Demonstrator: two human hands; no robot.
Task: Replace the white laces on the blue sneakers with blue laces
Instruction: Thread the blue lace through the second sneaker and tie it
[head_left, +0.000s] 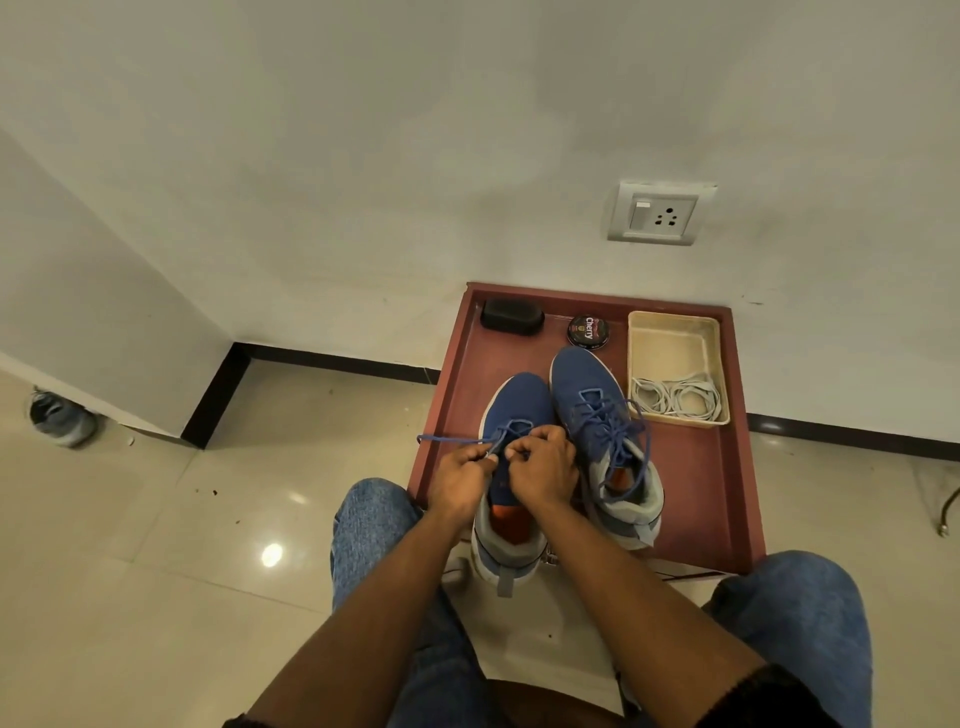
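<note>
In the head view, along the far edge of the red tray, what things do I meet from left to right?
black case → round polish tin → beige basket, with the white laces in its near end.

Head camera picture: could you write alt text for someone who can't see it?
Two hands, left hand and right hand, thread a blue lace into the left sneaker on a red-brown tray. The right sneaker is already laced blue; white laces lie in a beige basket.

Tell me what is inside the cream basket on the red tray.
The cream basket holds a loose coil of white laces at its near end; the far end shows bare bottom. Anything beneath the coil is hidden.
</note>
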